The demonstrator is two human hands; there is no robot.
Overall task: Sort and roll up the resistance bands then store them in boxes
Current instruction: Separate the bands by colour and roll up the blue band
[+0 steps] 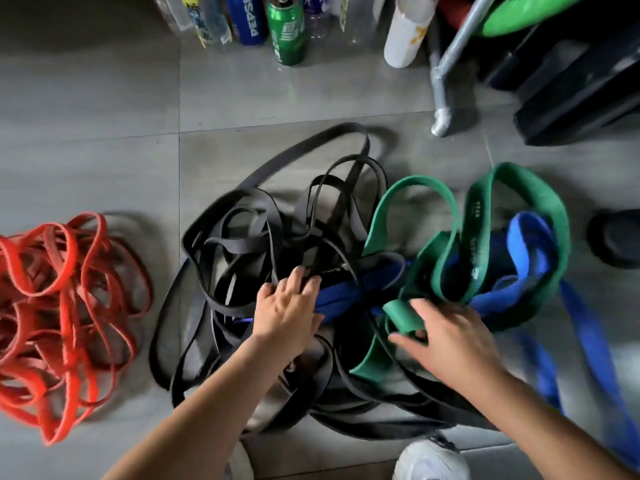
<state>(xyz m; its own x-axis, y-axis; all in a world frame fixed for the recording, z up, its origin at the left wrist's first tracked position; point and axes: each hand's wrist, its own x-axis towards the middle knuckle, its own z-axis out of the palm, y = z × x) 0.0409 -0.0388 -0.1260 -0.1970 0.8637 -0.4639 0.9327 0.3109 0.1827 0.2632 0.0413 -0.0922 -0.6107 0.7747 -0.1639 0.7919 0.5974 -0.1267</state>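
On the tiled floor (pixel 104 133) our left hand (pixel 287 306) curls round a wide blue band (pixel 346 296) at the tangled black bands (pixel 311 251). Our right hand (pixel 450 337), blurred, lies against the broad green bands (pixel 550 216); we cannot tell its grip. Thin red bands (pixel 69 341) are heaped well apart.

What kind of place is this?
Likely a gym or home workout corner: piles of resistance bands on a tiled floor, a metal frame leg beside black equipment, drink bottles lined up at the back.
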